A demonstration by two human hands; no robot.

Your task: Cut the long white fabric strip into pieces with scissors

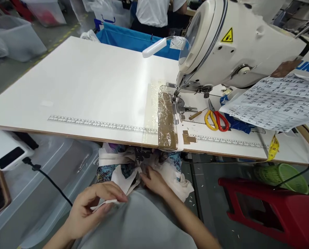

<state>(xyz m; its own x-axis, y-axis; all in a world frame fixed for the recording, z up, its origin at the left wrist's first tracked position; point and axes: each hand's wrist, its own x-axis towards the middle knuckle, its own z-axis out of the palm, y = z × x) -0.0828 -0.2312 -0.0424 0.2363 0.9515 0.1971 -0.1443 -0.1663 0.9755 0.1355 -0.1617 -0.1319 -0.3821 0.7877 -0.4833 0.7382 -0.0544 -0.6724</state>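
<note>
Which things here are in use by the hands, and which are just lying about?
In use:
left hand pinching white strip
right hand on fabric pile

Lying about:
scissors
tape measure
printed sheet
green basket
red stool

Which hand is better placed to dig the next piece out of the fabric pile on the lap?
Right, probably. The right hand already rests on the fabric pile, while the left hand is pinching a white strip.
</note>
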